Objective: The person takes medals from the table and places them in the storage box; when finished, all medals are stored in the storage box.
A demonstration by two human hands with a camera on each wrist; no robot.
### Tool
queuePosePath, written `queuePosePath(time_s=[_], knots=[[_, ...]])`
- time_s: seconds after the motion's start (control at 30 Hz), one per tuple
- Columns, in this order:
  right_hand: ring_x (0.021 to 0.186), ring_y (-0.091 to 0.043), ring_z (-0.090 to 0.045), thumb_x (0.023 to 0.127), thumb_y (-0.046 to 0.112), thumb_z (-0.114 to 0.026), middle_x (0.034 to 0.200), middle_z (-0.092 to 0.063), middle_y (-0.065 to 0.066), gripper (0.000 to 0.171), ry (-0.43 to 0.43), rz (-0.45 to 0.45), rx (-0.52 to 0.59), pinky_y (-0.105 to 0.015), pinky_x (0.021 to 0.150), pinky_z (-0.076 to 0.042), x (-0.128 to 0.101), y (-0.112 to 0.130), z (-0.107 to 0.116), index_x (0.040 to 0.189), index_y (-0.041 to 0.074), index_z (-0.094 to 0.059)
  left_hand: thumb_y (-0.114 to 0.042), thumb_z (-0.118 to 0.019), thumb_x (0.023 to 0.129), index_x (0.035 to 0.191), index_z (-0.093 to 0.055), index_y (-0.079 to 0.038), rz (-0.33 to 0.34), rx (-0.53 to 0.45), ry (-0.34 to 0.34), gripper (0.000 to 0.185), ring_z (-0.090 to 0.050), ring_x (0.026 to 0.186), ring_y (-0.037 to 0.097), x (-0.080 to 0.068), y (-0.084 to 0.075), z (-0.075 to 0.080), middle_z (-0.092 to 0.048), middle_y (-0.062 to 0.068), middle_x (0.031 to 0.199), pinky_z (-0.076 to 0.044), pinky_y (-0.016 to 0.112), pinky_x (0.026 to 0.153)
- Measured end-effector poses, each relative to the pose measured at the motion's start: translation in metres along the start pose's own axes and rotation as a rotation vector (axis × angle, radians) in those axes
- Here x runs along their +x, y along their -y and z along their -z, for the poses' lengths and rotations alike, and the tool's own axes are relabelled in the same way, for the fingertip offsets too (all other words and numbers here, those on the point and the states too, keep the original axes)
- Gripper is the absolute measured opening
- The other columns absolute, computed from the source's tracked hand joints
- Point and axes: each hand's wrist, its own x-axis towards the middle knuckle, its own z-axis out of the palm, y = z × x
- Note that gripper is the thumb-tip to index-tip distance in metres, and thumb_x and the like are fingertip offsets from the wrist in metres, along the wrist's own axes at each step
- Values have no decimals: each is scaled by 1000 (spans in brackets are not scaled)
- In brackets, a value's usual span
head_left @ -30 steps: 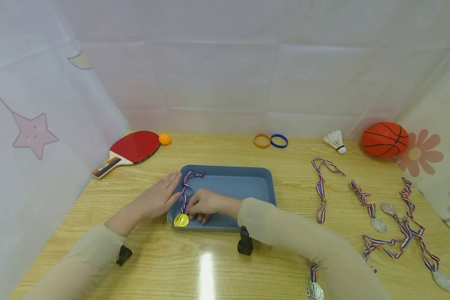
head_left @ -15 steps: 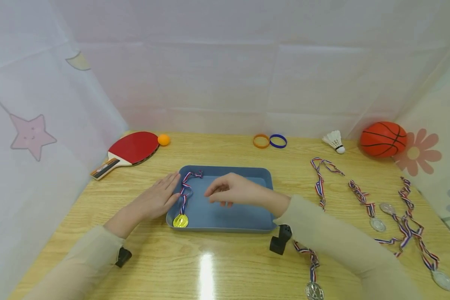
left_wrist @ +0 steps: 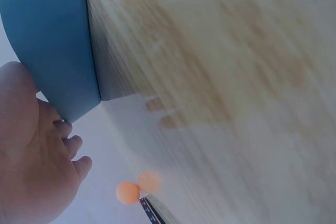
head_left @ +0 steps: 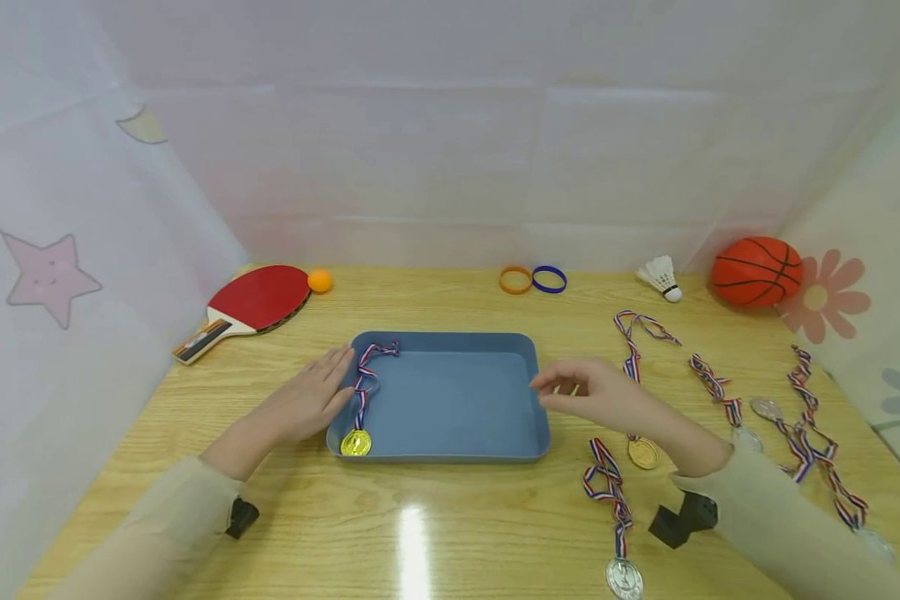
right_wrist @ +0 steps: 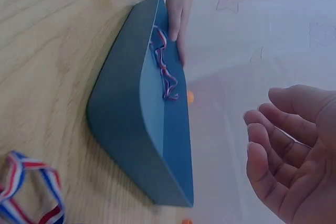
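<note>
Part of the gold medal on the table just below the right hand is covered by that wrist, and its ribbon runs up behind the hand, so where the two meet cannot be made out; the right wrist view shows only loosely bent, empty fingers in the air. That hand hovers just off the right rim of the blue tray, holding nothing, fingers relaxed and pointing toward the tray. The left hand lies flat with straight fingers against the tray's left rim; in the left wrist view only blurred fingertips and the tray's outer wall show. Just beside the left fingertips, inside the tray along its left wall, lies a gold medal with a striped ribbon, the disc at the near corner. Close to the right wrist, nearer the person, lies a silver medal on its ribbon. Farther right of the right hand more ribboned medals are spread out, one cut off by the sleeve. Beyond the left hand sit a red paddle and an orange ball; beyond the right hand, two wristbands, a shuttlecock and a basketball.
</note>
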Motion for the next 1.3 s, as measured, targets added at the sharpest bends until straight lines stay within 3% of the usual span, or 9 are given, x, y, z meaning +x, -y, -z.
queuePosePath(time_s=[0.23,0.47,0.6,0.77,0.9,1.13,1.3], knots=[[73,-11,-56,88,15,-63,85,-62,5,13,-8,-31,-44,-26,57,-47,-38,-32,7,98,7,-65,-26,-41,98,143,-17,8,1,-2,-1,61,-13,135,39,-1,1,-1,-15,22,149,-15,52,107],[49,-9,-48,87,14,-64,68,-59,-2,2,153,-56,76,-24,39,-43,-71,-55,1,86,14,-62,-26,-40,98,143,-17,8,-5,-6,-1,61,-13,135,39,-1,1,-1,-15,22,149,-15,52,107],[43,-2,-41,85,23,-67,59,-52,8,13,212,-91,54,-19,35,-38,-83,-64,-3,77,15,-58,-26,-40,98,143,-17,8,0,-3,2,61,-13,135,39,0,0,0,-15,22,149,-15,52,107],[42,3,-35,78,36,-71,53,-43,14,30,242,-156,-49,-17,37,-33,-90,-67,-8,67,15,-53,-27,-40,98,143,-17,7,7,5,3,61,-13,135,38,0,0,0,-15,21,149,-16,52,107],[43,2,-35,75,40,-72,53,-43,14,31,259,-187,-105,-17,38,-33,-91,-68,-14,65,17,-54,-27,-40,98,143,-17,7,11,8,5,61,-14,135,38,0,0,-1,-15,21,149,-16,52,107],[47,4,-37,78,27,-73,54,-43,18,22,234,-91,-147,-16,42,-34,-88,-69,-22,66,20,-55,-27,-41,98,143,-17,7,12,10,8,62,-14,135,38,0,0,-1,-15,21,149,-15,51,107],[51,5,-39,81,19,-70,58,-48,17,16,242,-50,-107,-17,44,-37,-88,-71,-21,70,20,-59,-26,-41,98,143,-17,8,6,10,6,61,-14,135,38,0,0,0,-15,21,149,-16,51,107]])
